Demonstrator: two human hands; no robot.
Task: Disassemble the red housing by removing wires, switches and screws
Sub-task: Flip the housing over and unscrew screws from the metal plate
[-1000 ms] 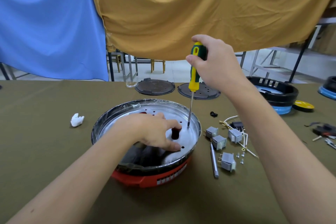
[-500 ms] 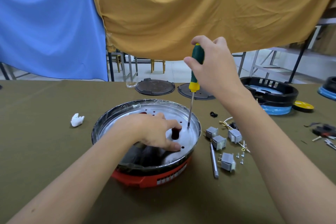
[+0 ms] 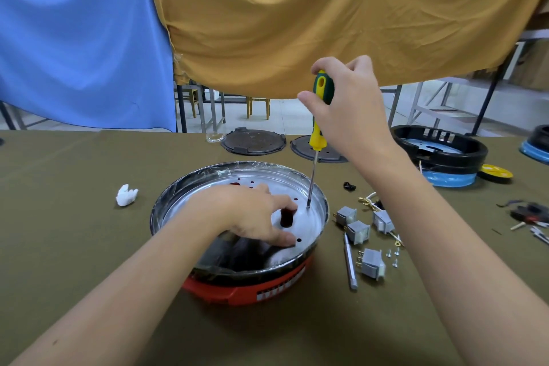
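Table (image 3: 74, 246): housing (image 3: 246, 288) under L hand (image 3: 252, 217).

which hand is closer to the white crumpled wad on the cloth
Left. The left hand rests inside the red housing, just right of the white wad. The right hand is raised beyond the housing, gripping the screwdriver.

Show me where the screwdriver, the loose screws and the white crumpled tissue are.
screwdriver (image 3: 318, 140): head view, lower yellow part of the handle.
loose screws (image 3: 392, 255): head view, middle of the cluster.
white crumpled tissue (image 3: 126, 195): head view, its centre.
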